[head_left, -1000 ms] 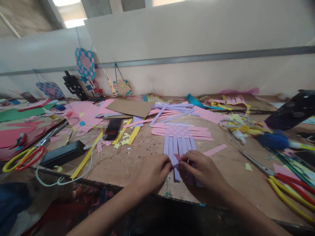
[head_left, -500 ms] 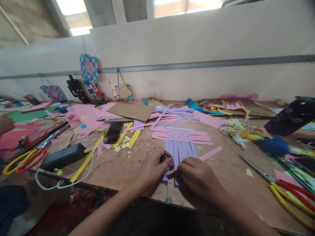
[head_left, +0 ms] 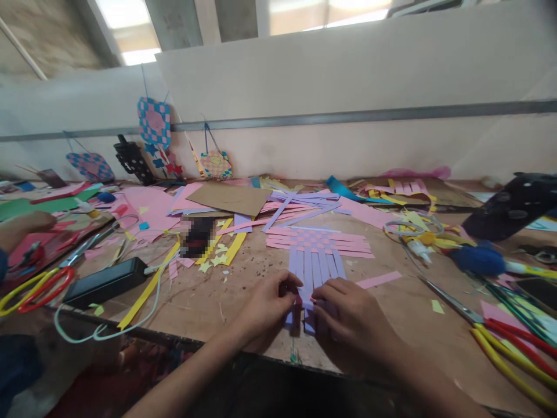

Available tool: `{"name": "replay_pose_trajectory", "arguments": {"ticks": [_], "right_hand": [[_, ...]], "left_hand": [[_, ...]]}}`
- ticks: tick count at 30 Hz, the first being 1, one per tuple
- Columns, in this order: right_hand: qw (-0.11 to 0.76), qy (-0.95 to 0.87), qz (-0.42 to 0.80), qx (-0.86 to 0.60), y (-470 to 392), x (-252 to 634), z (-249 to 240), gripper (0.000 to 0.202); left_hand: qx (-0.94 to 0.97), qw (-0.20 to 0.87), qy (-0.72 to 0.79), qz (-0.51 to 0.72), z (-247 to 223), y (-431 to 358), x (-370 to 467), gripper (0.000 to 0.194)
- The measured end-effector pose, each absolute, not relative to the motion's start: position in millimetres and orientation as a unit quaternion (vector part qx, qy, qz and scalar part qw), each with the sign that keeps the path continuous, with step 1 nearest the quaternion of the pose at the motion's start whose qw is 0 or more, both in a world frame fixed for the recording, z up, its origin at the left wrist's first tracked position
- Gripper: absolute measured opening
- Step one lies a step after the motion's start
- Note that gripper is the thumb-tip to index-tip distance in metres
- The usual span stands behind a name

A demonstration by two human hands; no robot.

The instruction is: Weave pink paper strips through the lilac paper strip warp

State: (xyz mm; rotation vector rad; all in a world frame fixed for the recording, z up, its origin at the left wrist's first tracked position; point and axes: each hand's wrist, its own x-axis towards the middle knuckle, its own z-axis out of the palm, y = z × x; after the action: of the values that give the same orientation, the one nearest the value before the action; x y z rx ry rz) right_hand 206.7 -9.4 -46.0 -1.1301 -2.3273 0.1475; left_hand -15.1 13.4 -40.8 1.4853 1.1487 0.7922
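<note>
In front of me lies a woven paper piece (head_left: 315, 238), with pink strips crossing lavender ones in a small checkered patch. Its loose lavender strips (head_left: 307, 267) run down toward my hands. My left hand (head_left: 270, 302) is closed, thumb and forefinger pinching at a lavender strip near the lower ends. Close beside it, my right hand (head_left: 350, 307) has its fingers curled onto neighbouring lavender strips. The fingertips partly hide what they grip. To the right of the weave is a single loose pink strip (head_left: 380, 280).
Scissors (head_left: 478, 325) lie at the right, near blue yarn (head_left: 476, 258). On the left are a black power block (head_left: 107, 281) with a white cable, more scissors (head_left: 52, 284) and a co-worker's hand (head_left: 32, 223). A brown card (head_left: 228, 199) and paper strips lie behind.
My fingertips have shifted slightly on the lavender strips, and both hands stay in nearly the same place. At the far left, the co-worker's hand reaches further over the table. The view has moved a little.
</note>
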Motion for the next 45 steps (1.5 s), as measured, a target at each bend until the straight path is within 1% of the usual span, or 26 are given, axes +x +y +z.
{"name": "replay_pose_trajectory", "arguments": {"ticks": [4,7,12,16,23,27,31,33,36,39,42,45], "right_hand": [[0.277,-0.837,0.086,-0.463,-7.0,238.0,-43.5,0.019],[0.258,-0.832,0.069,-0.486,-6.4,268.0,-45.5,0.022],[0.229,-0.825,0.025,-0.516,-9.4,305.7,-55.0,0.025],[0.219,-0.827,0.007,-0.518,-10.1,313.5,-60.4,0.027],[0.220,-0.836,-0.026,-0.502,-8.3,308.7,-58.3,0.033],[0.189,-0.833,-0.044,-0.518,-3.4,317.4,-69.5,0.036],[0.177,-0.851,-0.068,-0.490,-11.3,314.6,-66.2,0.039],[0.164,-0.867,-0.075,-0.464,-20.9,306.8,-56.9,0.042],[0.147,-0.872,-0.057,-0.464,-33.6,296.1,-45.3,0.051],[0.120,-0.865,-0.021,-0.486,-37.4,293.1,-47.5,0.058],[0.087,-0.844,-0.002,-0.529,-35.5,293.4,-56.8,0.062],[0.063,-0.828,0.016,-0.557,-33.3,291.3,-57.9,0.061]], "left_hand": [[0.677,0.454,0.501,0.291,-37.7,20.9,-27.2,0.023],[0.708,0.407,0.517,0.257,-32.6,27.8,-36.6,0.026],[0.736,0.331,0.533,0.254,-26.5,52.0,-50.4,0.030],[0.753,0.267,0.547,0.251,-29.8,77.2,-56.5,0.031],[0.771,0.168,0.559,0.256,-36.6,101.6,-58.3,0.024],[0.789,0.128,0.543,0.258,-36.0,99.8,-54.5,0.023],[0.813,0.078,0.519,0.253,-35.5,76.7,-52.7,0.033],[0.838,0.039,0.503,0.208,-35.7,58.1,-54.2,0.038],[0.885,0.044,0.455,0.089,-34.2,31.7,-57.0,0.043],[0.887,0.073,0.455,0.014,-29.8,17.1,-56.9,0.055],[0.874,0.099,0.476,-0.002,-25.9,14.3,-53.1,0.064],[0.866,0.112,0.488,0.004,-24.6,17.0,-48.0,0.067]]}}
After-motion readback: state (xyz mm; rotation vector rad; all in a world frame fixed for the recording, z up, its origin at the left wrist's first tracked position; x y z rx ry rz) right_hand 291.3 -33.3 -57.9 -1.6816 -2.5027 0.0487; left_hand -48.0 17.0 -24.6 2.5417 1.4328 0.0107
